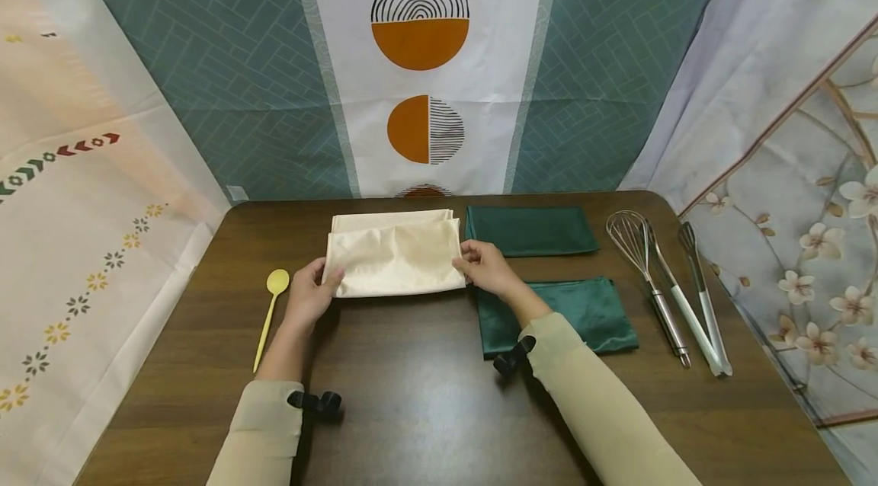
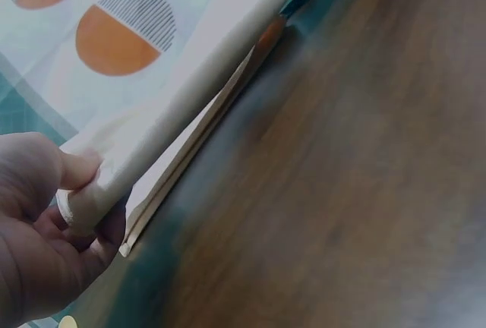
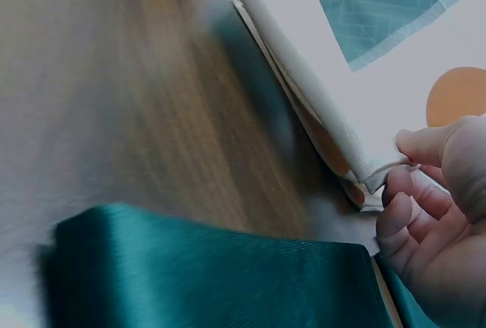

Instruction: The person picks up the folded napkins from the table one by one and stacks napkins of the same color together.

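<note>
A folded cream satin cloth is pinched at its left end by my left hand and at its right end by my right hand. In the left wrist view, the thumb lies on top of the cloth with the fingers under it. The right wrist view shows the cloth held between thumb and fingers, its near fold raised off the table. Beneath and behind it lies another cream layer; whether it is the same cloth I cannot tell.
Two folded green cloths lie to the right, one at the back and one nearer. A whisk and two pairs of tongs are at the far right. Left of the cloth is a yellow spoon.
</note>
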{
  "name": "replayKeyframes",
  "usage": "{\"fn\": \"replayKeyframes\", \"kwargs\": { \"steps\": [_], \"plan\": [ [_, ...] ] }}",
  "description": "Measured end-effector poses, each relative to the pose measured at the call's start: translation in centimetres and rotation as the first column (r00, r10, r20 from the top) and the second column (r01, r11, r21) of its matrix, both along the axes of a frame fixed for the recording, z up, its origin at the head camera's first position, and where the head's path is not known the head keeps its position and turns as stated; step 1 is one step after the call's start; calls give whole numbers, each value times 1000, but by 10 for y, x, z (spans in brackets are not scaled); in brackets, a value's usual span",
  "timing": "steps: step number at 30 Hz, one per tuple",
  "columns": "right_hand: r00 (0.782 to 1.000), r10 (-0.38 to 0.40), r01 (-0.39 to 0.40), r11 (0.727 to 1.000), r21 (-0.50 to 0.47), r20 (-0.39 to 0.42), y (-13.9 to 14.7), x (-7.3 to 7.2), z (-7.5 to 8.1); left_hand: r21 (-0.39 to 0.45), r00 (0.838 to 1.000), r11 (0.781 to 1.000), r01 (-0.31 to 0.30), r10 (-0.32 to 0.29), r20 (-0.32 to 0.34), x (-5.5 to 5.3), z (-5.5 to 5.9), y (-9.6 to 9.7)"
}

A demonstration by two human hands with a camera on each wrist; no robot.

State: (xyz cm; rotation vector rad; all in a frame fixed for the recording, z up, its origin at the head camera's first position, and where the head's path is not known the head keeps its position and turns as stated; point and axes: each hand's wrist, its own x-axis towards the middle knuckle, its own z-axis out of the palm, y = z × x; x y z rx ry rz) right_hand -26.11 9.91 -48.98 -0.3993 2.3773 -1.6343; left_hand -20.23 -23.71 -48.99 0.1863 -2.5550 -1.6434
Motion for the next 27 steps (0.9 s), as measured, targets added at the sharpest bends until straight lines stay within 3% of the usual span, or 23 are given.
{"fn": "replayKeyframes", "kwargs": {
  "steps": [8,15,21,27],
  "plan": [
    [999,-42,42,999,18,18,-10,-15,0,0,1000,1000,-3,3,-1,-16,1,-8],
    [992,-126,126,992,24,-5,-20,-27,1,-22,1000,1000,-14,14,9,-31,0,-11],
    [991,-133,135,989,52,-35,-29,-37,6,-25,999,999,-26,27,31,-47,-3,-16],
    [988,-156,155,986,55,9,-33,-44,5,-36,999,999,-23,25,47,-60,-4,-17]
  ]
}}
